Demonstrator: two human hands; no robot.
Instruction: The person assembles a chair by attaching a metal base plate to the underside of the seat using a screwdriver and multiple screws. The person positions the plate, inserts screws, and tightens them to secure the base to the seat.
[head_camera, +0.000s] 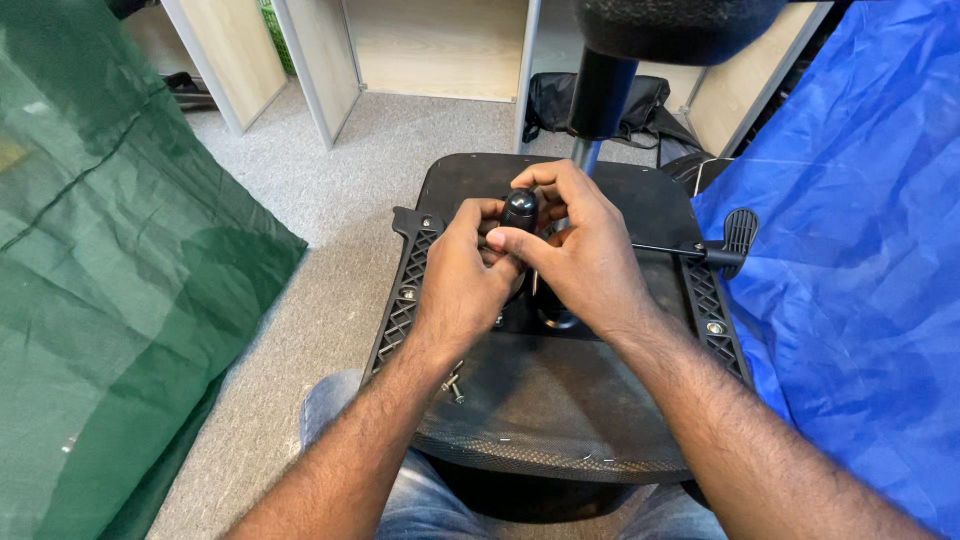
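- Chair seat (560, 400), turned underside up, rests across the person's lap; this puts its mounting plate within reach of both hands and keeps it from sliding.
- Screwdriver (519, 208), seen as a rounded black handle, stands upright over the middle of the chair seat, its shaft running down toward the black mechanism there; the tip is hidden behind the hands.
- Right hand (585, 255), fingers curled and clamped around the screwdriver handle from above, thumb pressed on its side, a grip suited to turning and pressing down at once.
- Left hand (455, 275), fingers closed together just below the handle; it appears to steady the shaft, though what exactly they pinch is hidden.
- Loose screws (455, 383) lie on the near-left part of the chair seat, close to the left wrist, kept at hand.
- Lever (725, 240), with a flat black paddle, juts from the right edge of the chair seat.
- Green sheet (110, 290) lies left of the chair seat, blue sheet (860, 270) right of it, carpet (330, 250) between.
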